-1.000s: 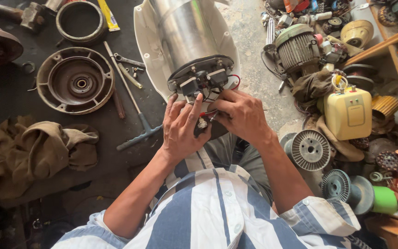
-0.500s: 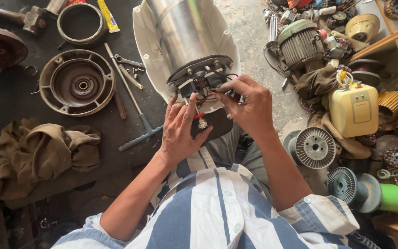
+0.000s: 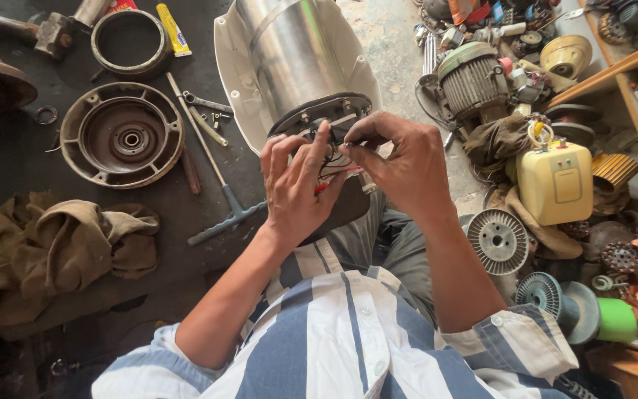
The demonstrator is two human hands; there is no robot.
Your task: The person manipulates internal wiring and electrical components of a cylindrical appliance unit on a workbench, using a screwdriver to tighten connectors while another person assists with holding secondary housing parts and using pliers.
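A shiny metal motor housing (image 3: 297, 55) on a white oval base lies between my knees, its open end facing me. My left hand (image 3: 297, 188) and my right hand (image 3: 400, 166) meet at that end, over a black terminal plate (image 3: 334, 111) with wires. The right hand pinches a thin wire (image 3: 348, 148) between thumb and forefinger. The left hand's fingers press against red and white wires (image 3: 331, 174) just below. Much of the terminal plate is hidden behind both hands.
On the dark floor to the left lie a round metal end cover (image 3: 122, 137), a metal ring (image 3: 128, 41), a T-handle wrench (image 3: 212, 174), small spanners and a brown rag (image 3: 60, 247). Right: a finned motor (image 3: 470, 81), a yellow box (image 3: 555, 181), fan discs, clutter.
Both hands have shifted slightly at the terminal end; the right hand's fingers have closed into a pinch on a wire and the left hand's fingers have risen over the plate.
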